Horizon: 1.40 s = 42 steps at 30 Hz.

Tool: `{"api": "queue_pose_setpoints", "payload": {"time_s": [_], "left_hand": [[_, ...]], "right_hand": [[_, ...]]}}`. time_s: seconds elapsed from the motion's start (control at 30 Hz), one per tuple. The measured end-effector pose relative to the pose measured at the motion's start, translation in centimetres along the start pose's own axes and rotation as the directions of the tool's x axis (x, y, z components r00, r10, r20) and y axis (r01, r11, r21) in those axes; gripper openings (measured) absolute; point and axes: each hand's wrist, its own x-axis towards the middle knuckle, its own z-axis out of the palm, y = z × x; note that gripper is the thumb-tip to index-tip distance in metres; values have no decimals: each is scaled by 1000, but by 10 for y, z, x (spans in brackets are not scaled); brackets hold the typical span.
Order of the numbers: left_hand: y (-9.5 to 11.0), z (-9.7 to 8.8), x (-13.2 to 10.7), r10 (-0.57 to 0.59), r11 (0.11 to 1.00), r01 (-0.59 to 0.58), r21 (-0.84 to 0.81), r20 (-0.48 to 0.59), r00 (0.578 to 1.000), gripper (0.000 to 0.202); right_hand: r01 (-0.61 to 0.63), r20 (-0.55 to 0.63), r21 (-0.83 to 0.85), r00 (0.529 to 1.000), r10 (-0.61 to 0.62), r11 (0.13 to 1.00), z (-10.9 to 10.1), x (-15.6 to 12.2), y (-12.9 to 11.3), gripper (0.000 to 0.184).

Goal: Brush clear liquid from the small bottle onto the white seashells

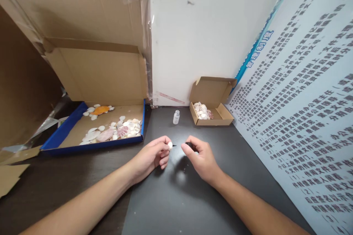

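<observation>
Head view: my left grip (154,155) pinches a small white shell (170,145) between thumb and fingers, over the bench (176,198). My right grip (203,157) closes on a black cap (190,145), and a thin dark tip (174,145) shows at the shell's right side; I cannot tell whether they touch. Beyond my grips a small clear bottle (176,118) stands upright. Left of it, a blue-edged box (96,148) holds many shells; right, a smaller cardboard box (215,121) holds more.
</observation>
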Motion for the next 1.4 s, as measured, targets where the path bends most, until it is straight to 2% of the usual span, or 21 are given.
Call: {"api": "queue_pose_setpoints", "payload": {"time_s": [0.07, 0.2, 0.37, 0.57, 0.8, 1.03, 1.4], "left_hand": [[0, 0, 0, -2, 1000, 2, 4, -2, 1000, 12], [0, 0, 0, -4, 1000, 4, 4, -9, 1000, 12], [0, 0, 0, 3, 1000, -3, -3, -4, 1000, 12], [-1, -1, 0, -1, 1000, 1, -2, -7, 1000, 13], [0, 0, 1, 1, 1000, -1, -19, 8, 1000, 11], [-2, -1, 1, 15, 1000, -15, -21, 5, 1000, 10], [-1, -1, 2, 9, 1000, -9, -1, 4, 1000, 14]], "right_hand": [[-14, -20, -32, 1000, 14, 999, 0, 0, -1, 37], [16, 27, 20, 999, -17, 1000, 0, 0, -2, 38], [-18, -1, -54, 1000, 18, 998, 1, 0, -1, 36], [35, 114, 46, 993, -40, 998, 0, -2, -2, 38], [-33, 56, -38, 998, 35, 999, 2, 0, -2, 34], [8, 58, 76, 998, -12, 997, 0, -1, -2, 38], [-25, 134, 150, 991, 5, 988, 2, -4, 8, 45]]}}
